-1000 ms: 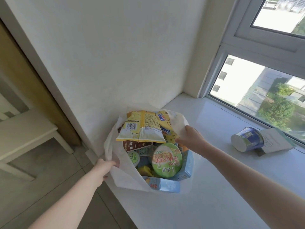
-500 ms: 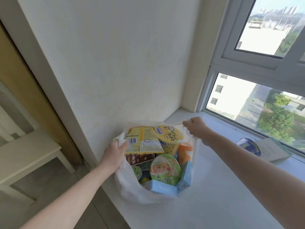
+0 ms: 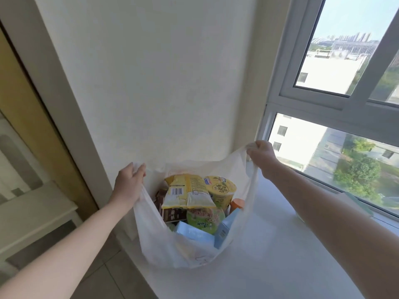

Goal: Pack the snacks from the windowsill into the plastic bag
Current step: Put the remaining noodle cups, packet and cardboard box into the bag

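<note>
A white plastic bag stands on the white windowsill, its mouth stretched wide and upward. My left hand grips the bag's left handle. My right hand grips the right handle, held higher, near the window frame. Inside lie several snacks: a yellow packet with a barcode on top, a yellow noodle cup, a green-lidded bowl, a brown packet and light blue boxes.
A white wall rises right behind the bag. The window runs along the sill's right side. A thin booklet's edge shows past my right forearm. Left of the sill are a pale bench and tiled floor.
Both hands have moved from the bag's rim up to its handles and pulled them up and apart, lifting the bag's sides. The blue cup on the sill is now hidden by my right arm.
</note>
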